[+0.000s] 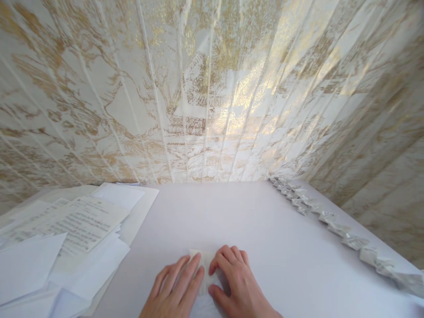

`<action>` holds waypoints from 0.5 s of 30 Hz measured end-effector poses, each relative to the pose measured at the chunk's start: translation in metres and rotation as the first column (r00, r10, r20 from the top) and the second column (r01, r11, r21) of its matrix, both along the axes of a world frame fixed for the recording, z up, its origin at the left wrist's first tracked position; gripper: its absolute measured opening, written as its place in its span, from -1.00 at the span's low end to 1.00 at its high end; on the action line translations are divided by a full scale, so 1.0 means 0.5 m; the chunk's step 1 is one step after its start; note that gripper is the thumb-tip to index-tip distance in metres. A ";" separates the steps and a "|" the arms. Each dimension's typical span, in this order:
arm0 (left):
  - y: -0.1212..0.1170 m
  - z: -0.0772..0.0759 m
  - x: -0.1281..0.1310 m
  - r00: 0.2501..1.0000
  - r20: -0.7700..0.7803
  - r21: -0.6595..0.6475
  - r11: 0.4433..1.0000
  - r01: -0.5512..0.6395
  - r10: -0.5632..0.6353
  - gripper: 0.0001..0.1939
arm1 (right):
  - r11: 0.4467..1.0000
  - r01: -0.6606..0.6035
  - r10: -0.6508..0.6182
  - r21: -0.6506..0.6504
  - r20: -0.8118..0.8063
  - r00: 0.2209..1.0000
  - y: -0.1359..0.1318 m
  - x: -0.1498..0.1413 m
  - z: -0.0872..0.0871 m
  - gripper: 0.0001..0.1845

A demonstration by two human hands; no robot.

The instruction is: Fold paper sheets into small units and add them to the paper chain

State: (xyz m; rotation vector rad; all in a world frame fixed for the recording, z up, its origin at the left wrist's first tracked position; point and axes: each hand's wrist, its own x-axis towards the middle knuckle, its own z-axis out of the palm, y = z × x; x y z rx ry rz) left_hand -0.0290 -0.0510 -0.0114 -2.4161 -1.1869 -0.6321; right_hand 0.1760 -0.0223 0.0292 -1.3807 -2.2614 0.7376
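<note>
A small piece of off-white paper (pixel 206 259) lies on the white tabletop near its front, between my two hands. It looks creased or folded, and part of it is covered by my fingers. My left hand (pixel 177 282) rests on its left side with the fingers stretched out and lying flat. At the paper's right edge is my right hand (pixel 235 280), fingers curled, with a gap between thumb and forefinger. Those two tips touch or nearly touch the paper. Any paper under the right palm is hidden.
Loose sheets and white papers (pixel 96 260), including a page of text (pixel 89 218), pile up on the left. Along the right edge runs a row of several small grey-white folded paper pieces (pixel 354 240). A gold-patterned pleated curtain (pixel 185 110) hangs behind the white table (pixel 205 212).
</note>
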 end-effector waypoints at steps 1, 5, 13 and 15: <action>0.010 0.008 -0.007 1.000 -0.010 0.002 1.000 0.015 -0.015 -0.59 | 1.000 -0.011 0.011 -0.004 -0.004 1.000 -0.001 -0.001 0.001 -0.68; 0.043 0.023 -0.026 0.995 0.044 -0.005 0.996 0.093 -0.093 -0.60 | 0.999 -0.038 0.038 -0.006 -0.004 0.999 -0.002 -0.002 0.002 -0.68; 0.049 0.024 -0.026 0.976 0.058 -0.108 0.971 0.215 -0.210 -0.56 | 1.000 -0.020 0.020 0.012 -0.017 1.000 -0.002 -0.004 -0.004 -0.64; 0.048 0.032 -0.026 0.971 0.070 -0.133 0.963 0.236 -0.228 -0.61 | 0.999 -0.017 0.018 0.029 -0.027 0.999 -0.003 -0.004 -0.007 -0.65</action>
